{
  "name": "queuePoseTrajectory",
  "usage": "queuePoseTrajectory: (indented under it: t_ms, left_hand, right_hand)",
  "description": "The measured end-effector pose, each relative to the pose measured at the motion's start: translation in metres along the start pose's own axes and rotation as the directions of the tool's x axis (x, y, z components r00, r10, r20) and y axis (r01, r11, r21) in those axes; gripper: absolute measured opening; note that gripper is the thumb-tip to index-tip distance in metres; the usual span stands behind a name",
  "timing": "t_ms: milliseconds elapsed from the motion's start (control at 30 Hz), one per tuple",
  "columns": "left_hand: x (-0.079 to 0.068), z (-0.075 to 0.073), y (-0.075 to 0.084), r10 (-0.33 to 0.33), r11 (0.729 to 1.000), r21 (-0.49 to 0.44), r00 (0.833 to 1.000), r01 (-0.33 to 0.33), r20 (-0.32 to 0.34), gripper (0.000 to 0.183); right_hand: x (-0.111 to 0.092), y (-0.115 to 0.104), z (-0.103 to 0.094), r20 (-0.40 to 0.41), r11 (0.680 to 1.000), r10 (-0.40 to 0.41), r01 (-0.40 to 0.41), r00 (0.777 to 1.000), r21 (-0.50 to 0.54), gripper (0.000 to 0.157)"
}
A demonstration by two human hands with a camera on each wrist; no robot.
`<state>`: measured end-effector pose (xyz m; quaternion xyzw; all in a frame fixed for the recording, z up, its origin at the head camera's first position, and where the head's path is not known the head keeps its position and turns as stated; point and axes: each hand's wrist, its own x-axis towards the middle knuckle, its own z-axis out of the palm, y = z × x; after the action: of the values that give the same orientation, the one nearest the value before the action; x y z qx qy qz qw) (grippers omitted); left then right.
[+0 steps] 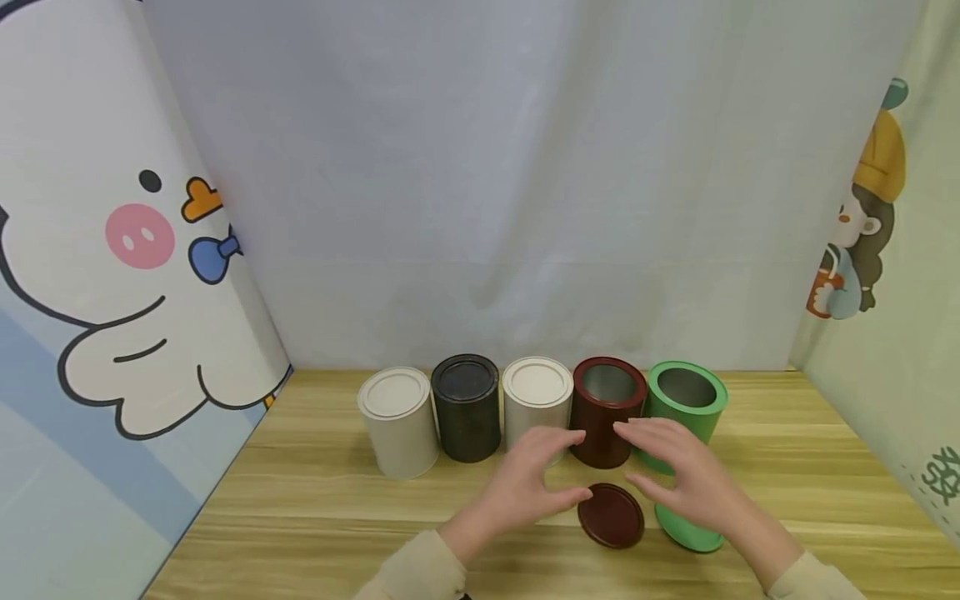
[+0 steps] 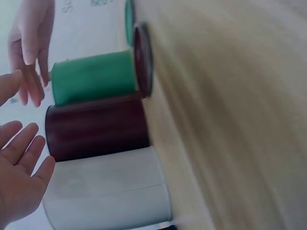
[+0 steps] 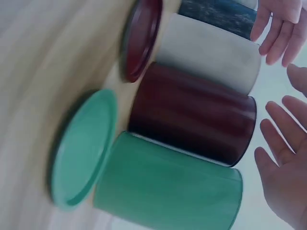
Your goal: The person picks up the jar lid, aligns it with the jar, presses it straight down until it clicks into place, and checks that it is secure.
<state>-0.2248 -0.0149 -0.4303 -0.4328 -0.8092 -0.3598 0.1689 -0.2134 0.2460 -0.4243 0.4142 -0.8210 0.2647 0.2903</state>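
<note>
Both hands hover above the table in front of the tins, fingers extended and holding nothing. The left hand (image 1: 528,479) is nearest the second white tin (image 1: 538,408) and the dark red lid (image 1: 611,516), which lies flat on the wood. On the other side, the right hand (image 1: 686,467) overlaps the green tin (image 1: 687,402) and the green lid (image 1: 690,532) in the head view. Between the hands, just behind them, stands the dark red tin (image 1: 606,417). It has no lid on, and neither does the green tin. The right wrist view shows the green lid (image 3: 84,151) whole, beside its tin.
At the left of the row stand a lidded white tin (image 1: 399,425) and a lidded black tin (image 1: 467,408). The wooden table (image 1: 300,517) ends at a grey cloth backdrop (image 1: 525,183). Printed cartoon panels flank it left and right.
</note>
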Motion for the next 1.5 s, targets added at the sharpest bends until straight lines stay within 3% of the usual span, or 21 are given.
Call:
queuePoseTrajectory:
  t_ms: [133, 300, 633, 933, 1500]
  left_hand:
    - [-0.006, 0.011, -0.001, -0.051, 0.999, 0.024, 0.995, 0.049, 0.084, 0.064]
    - [-0.012, 0.021, -0.002, -0.072, 0.992, 0.117, 0.986, 0.055, 0.149, 0.064]
    - [-0.014, 0.03, -0.009, -0.104, 0.982, 0.177, 0.974, 0.068, 0.202, 0.072]
    - [-0.02, 0.041, -0.018, -0.145, 0.967, 0.243, 0.954, 0.08, 0.261, 0.079]
    - [-0.019, 0.057, -0.023, -0.223, 0.946, 0.299, 0.92, 0.124, 0.323, 0.083]
  right_hand:
    - [-0.011, 0.0, -0.001, 0.036, 1.0, 0.01, -0.011, 0.999, 0.007, 0.052]
    - [-0.022, 0.0, 0.001, 0.087, 0.999, 0.049, -0.048, 0.995, -0.021, 0.059]
    - [-0.039, 0.007, 0.007, 0.155, 0.995, 0.081, -0.071, 0.985, -0.068, 0.069]
    - [-0.053, 0.016, 0.016, 0.207, 0.995, 0.083, -0.071, 0.975, -0.067, 0.068]
    - [-0.063, 0.026, 0.023, 0.295, 0.995, 0.09, -0.072, 0.951, -0.072, 0.071]
